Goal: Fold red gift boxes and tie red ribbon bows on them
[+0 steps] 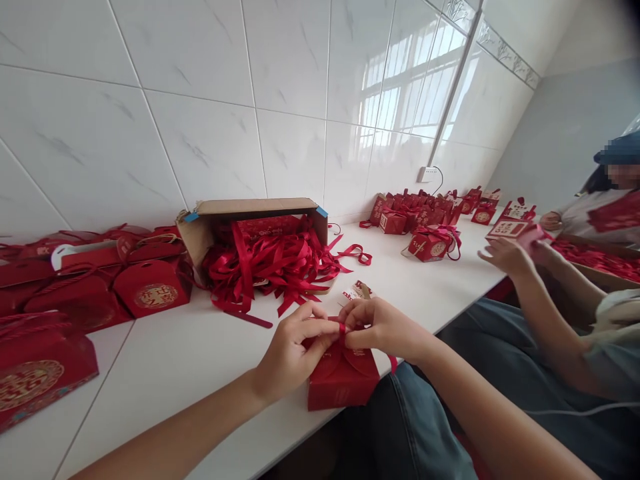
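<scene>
A red gift box [345, 383] with curved top flaps stands at the table's near edge, right in front of me. Over its top runs a red ribbon [343, 333], pinched between the fingers of both hands. My left hand [297, 340] comes from the left, closed on the ribbon with thumb and forefinger. From the right, my right hand [383, 327] is closed on the ribbon too, its wrist just above the box's right side. One loose ribbon end [393, 363] hangs below the right wrist. A small printed card [357, 291] lies just behind the box.
An open cardboard box [195, 243] spills red ribbons [265, 260] onto the table [200, 373]. Red boxes [155, 290] crowd the left. Finished-looking boxes [433, 243] stand farther right along the tiled wall. A co-worker's hands [515, 257] hold a red box at the right; another person sits beyond.
</scene>
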Tool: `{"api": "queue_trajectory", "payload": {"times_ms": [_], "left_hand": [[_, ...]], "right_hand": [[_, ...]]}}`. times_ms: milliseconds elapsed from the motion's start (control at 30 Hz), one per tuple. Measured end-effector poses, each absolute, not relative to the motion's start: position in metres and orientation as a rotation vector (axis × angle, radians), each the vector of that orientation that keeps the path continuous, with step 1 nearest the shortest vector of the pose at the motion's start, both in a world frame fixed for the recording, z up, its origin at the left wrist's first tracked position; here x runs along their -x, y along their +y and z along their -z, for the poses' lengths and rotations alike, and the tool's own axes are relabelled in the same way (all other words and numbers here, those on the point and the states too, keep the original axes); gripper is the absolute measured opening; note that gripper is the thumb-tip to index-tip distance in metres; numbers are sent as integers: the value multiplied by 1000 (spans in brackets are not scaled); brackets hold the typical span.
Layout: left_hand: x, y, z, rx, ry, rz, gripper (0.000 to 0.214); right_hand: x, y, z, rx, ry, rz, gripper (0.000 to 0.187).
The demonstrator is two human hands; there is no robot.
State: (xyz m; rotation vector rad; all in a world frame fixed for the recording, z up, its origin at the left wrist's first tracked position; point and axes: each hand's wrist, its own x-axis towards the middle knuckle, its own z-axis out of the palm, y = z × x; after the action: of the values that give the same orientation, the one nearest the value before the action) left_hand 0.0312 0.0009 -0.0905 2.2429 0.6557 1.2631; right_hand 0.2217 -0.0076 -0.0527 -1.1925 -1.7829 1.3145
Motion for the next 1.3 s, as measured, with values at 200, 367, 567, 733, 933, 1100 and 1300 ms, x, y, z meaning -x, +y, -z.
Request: {"api": "queue_trajectory", "payload": {"times_ms": [200, 367, 567, 733, 933, 1100, 1300], "left_hand": [[-30, -1, 79, -2326, 753, -1096, 16], [-10, 7, 51, -2539, 980, -694, 20], [6, 15, 35, -2472, 1051, -539, 19], [-1, 14, 40, -2228, 918, -526, 10], [-4, 18, 45, -2206, 796, -510, 24], [-1, 24, 47, -2563, 1013, -563, 34], [2, 29, 53, -2975, 1086, -767, 28]], "right_hand": [[-220, -7, 54, 1161, -1823, -1251, 13], [-236, -11, 54, 1243, -1866, -1016, 15], [-253, -18, 65, 1389, -1799, -939, 10], [-251, -21, 69, 1307, -1751, -1055, 8], [-249, -27, 73, 1261, -1743, -1104, 9], [-249, -36, 77, 1256, -1753, -1004, 17], [-246, -40, 76, 1264, -1758, -1005, 19]]}}
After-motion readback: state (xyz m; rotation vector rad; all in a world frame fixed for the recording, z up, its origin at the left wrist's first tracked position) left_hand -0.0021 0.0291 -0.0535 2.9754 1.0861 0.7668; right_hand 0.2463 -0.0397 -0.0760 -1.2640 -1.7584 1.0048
